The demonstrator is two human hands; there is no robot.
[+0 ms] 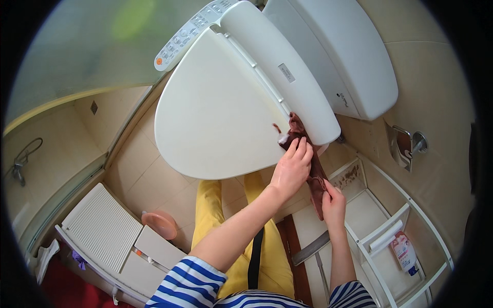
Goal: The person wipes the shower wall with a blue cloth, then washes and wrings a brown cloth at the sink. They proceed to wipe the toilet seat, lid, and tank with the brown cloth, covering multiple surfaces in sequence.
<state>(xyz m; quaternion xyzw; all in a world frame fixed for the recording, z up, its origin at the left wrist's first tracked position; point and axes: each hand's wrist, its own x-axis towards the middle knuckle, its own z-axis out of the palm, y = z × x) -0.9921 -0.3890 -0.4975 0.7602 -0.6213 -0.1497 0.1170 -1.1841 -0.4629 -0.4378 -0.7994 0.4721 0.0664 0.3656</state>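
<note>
A dark reddish-brown cloth (316, 169) lies along the hinge end of a closed white toilet lid (215, 111), at its near right corner. My left hand (294, 165) presses the cloth there with the fingers together; a white tag shows beside the fingertips. Lower right, my right hand (333, 200) pinches the trailing part of the cloth between thumb and fingers, beyond the lid's edge. The white bidet seat housing (277, 69) runs beside the cloth, with its button panel (181, 40) at the upper left.
The toilet tank (346, 57) stands behind the housing. At right are a metal paper holder (404, 144) and a white-framed rack (404, 204) with a bottle (403, 250). A pink basin (160, 224) and white washboard unit (102, 227) stand lower left. A glass door (84, 50) is upper left.
</note>
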